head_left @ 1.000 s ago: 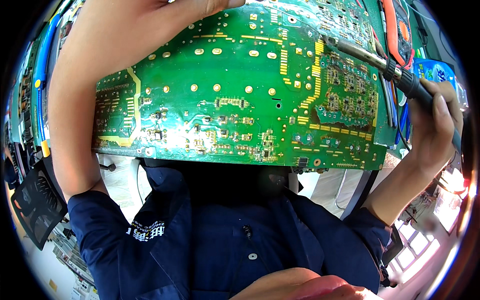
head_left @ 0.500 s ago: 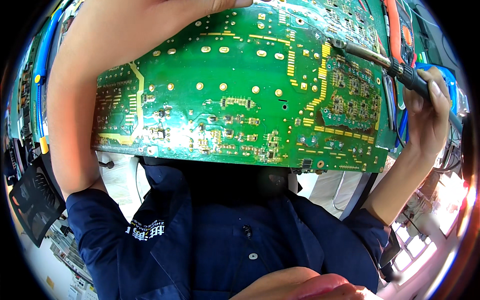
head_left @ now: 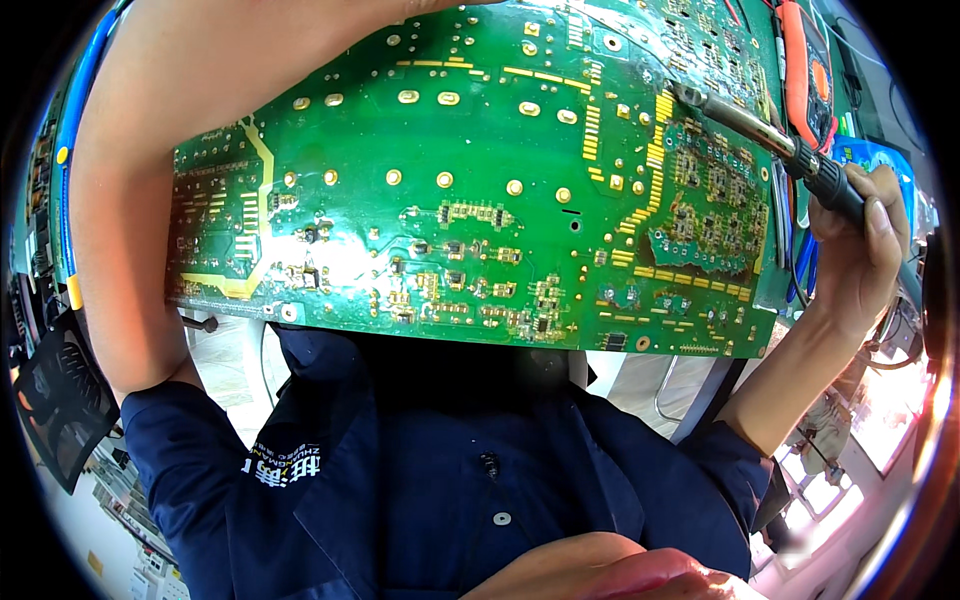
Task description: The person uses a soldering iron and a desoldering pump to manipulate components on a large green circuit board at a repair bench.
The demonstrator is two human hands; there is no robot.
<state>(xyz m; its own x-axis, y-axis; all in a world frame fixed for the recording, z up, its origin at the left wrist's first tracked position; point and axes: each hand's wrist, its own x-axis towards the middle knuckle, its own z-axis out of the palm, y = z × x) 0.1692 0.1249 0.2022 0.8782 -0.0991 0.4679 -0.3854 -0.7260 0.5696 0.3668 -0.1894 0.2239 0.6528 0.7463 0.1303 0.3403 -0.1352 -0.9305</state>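
1. One dark blue shirt (head_left: 430, 470) fills the lower view, closest to the camera.
2. Above it a large green circuit board (head_left: 480, 190) is held up tilted, solder side showing.
3. Right hand (head_left: 860, 250) has its fingers (head_left: 880, 215) wrapped shut around a soldering iron (head_left: 770, 135), whose tip touches the board's upper right part.
4. Left arm runs up the board's left edge; its hand is out of view, so its grip cannot be told.
5. Farthest, an orange meter (head_left: 805, 70) lies beyond the board.

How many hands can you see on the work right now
1: the right hand at the right edge grips a soldering iron whose tip meets the green circuit board. The left arm rises at left; its hand is hidden from view.
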